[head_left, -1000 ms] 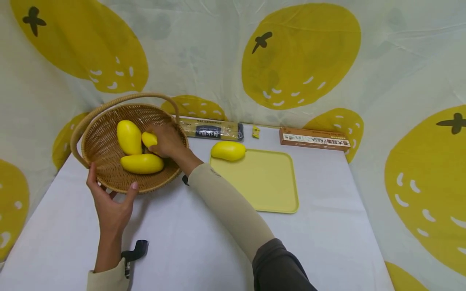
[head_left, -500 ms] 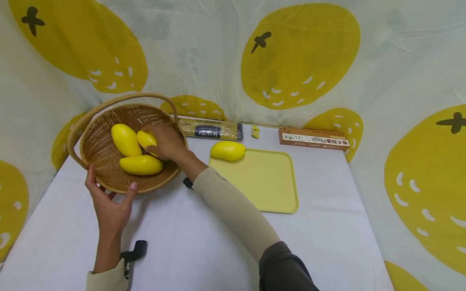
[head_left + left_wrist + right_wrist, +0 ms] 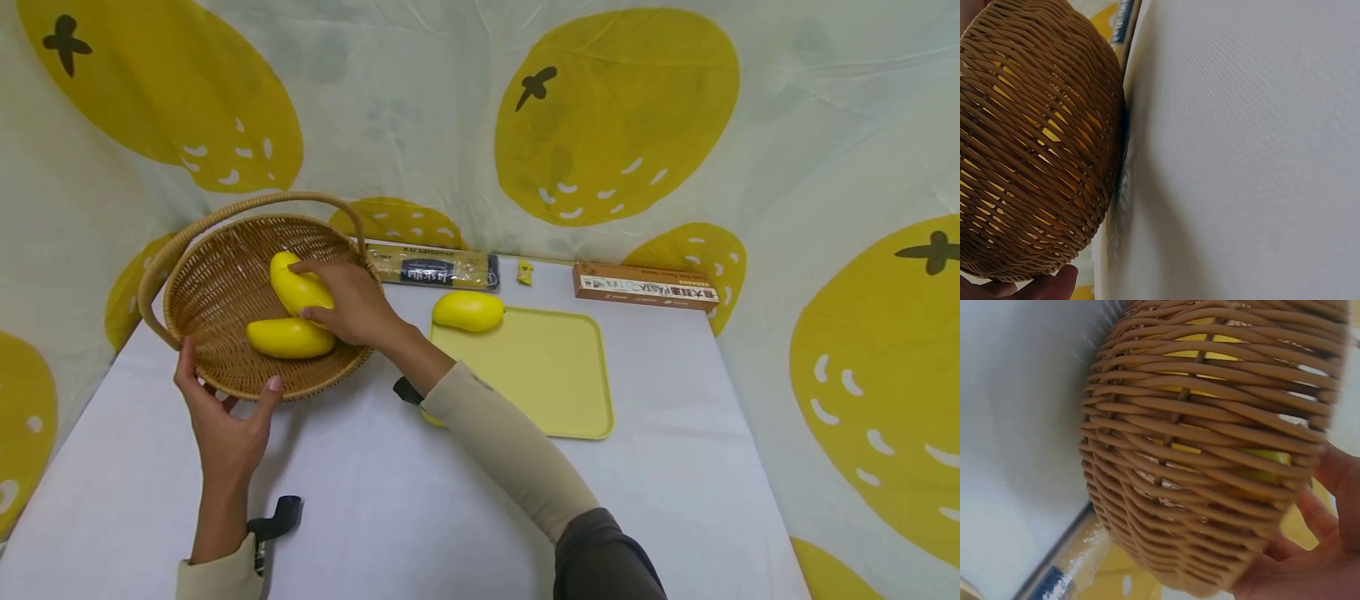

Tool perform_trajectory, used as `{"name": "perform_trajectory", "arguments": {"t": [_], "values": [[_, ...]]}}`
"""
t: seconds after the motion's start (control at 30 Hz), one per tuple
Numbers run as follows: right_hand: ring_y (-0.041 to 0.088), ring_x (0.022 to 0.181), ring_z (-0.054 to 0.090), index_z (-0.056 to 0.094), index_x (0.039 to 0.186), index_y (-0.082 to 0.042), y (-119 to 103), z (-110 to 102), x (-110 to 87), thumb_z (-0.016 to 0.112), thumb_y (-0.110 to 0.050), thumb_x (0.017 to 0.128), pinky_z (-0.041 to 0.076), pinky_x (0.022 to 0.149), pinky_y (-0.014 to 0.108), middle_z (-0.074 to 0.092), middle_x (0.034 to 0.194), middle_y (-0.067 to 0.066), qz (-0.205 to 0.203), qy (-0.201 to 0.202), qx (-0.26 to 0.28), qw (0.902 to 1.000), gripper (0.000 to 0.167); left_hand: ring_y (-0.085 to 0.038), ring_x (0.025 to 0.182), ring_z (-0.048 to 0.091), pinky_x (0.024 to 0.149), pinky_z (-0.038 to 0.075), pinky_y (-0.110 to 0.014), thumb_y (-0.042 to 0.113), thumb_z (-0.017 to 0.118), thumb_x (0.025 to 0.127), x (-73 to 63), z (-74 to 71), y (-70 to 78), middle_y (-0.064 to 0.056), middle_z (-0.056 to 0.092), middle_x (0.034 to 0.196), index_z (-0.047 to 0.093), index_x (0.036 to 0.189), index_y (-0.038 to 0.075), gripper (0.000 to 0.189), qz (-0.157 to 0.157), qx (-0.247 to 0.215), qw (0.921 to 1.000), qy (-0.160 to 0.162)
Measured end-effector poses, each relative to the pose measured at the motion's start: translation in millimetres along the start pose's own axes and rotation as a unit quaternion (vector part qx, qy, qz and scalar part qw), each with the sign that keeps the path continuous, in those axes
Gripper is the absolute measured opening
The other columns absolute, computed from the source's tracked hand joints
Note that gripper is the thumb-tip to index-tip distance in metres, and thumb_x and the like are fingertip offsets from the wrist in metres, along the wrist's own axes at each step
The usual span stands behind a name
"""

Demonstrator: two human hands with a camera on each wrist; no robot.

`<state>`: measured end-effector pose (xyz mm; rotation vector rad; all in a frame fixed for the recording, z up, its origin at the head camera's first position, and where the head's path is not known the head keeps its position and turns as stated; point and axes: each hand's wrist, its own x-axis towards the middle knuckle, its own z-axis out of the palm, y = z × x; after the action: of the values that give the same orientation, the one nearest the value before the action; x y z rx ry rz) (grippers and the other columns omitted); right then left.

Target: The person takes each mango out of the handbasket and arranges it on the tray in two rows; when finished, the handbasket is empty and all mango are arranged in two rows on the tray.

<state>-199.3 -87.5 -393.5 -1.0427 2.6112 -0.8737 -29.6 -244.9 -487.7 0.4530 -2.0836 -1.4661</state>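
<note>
In the head view, a brown wicker basket (image 3: 213,333) with an arched handle tilts toward me at the left of the table. My left hand (image 3: 228,433) holds its near rim, thumb at the front edge; fingertips (image 3: 1063,281) show beneath the weave in the left wrist view. My right hand (image 3: 348,300) reaches over the right rim and grips a yellow mango (image 3: 296,290) between thumb and fingers. Behind its upper end, a sliver of another mango (image 3: 282,259) shows. Below lies one more mango (image 3: 288,339) on the basket's inside. The right wrist view shows mostly basket weave.
A pale yellow tray (image 3: 555,375) lies right of the basket, a mango (image 3: 468,311) at its far left corner. Along the back stand a spaghetti packet (image 3: 438,268), a small yellow wrapper (image 3: 525,272) and a brown pasta box (image 3: 645,286). Fruit-printed cloth hangs behind.
My right hand has drawn the gripped mango up from among the others and a little toward me. The mango on the left has shifted right, mostly behind it. My left hand stays on the rim.
</note>
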Motion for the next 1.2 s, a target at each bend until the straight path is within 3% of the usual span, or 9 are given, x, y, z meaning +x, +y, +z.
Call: {"name": "perform_trajectory", "arguments": {"t": [0.47, 0.77, 0.97, 1.2], "values": [[0.012, 0.148, 0.048, 0.054, 0.155, -0.026, 3.5, -26.4, -37.0, 0.079, -0.030, 0.097, 0.035, 0.123, 0.030, 0.056, 0.158, -0.006, -0.043, 0.044, 0.056, 0.9965, 0.064, -0.029, 0.154, 0.036, 0.117, 0.041, -0.037, 0.015, 0.082, 0.082, -1.2, -0.3, 3.5, 0.006, 0.022, 0.174, 0.017, 0.169, 0.029, 0.109, 0.006, -0.012, 0.9999, -0.005], [0.011, 0.137, 0.056, 0.060, 0.150, -0.024, 11.1, -38.1, -58.4, 0.084, -0.023, 0.092, 0.042, 0.111, 0.021, 0.062, 0.151, -0.005, -0.054, 0.098, 0.101, 0.9886, 0.063, -0.028, 0.155, 0.036, 0.117, 0.040, -0.041, 0.016, 0.082, 0.082, -2.5, -1.0, 3.2, 0.006, 0.022, 0.174, 0.017, 0.169, 0.030, 0.109, 0.004, -0.005, 1.0000, -0.003], [0.013, 0.134, 0.059, 0.062, 0.149, -0.022, 23.8, -41.9, -73.0, 0.085, -0.019, 0.091, 0.050, 0.099, 0.023, 0.061, 0.152, -0.003, -0.066, 0.119, 0.144, 0.9802, 0.062, -0.029, 0.154, 0.036, 0.118, 0.040, -0.041, 0.016, 0.081, 0.082, -2.6, -1.7, 2.7, 0.006, 0.023, 0.174, 0.017, 0.169, 0.030, 0.109, 0.004, -0.008, 1.0000, -0.002], [0.014, 0.139, 0.057, 0.063, 0.148, -0.021, 46.7, -47.2, -91.9, 0.085, -0.016, 0.090, 0.054, 0.100, 0.031, 0.061, 0.154, -0.004, -0.075, 0.141, 0.175, 0.9715, 0.063, -0.029, 0.154, 0.036, 0.118, 0.040, -0.040, 0.016, 0.081, 0.083, -1.9, -0.9, 2.3, 0.006, 0.023, 0.174, 0.017, 0.169, 0.029, 0.108, 0.001, -0.012, 0.9999, -0.002]]}}
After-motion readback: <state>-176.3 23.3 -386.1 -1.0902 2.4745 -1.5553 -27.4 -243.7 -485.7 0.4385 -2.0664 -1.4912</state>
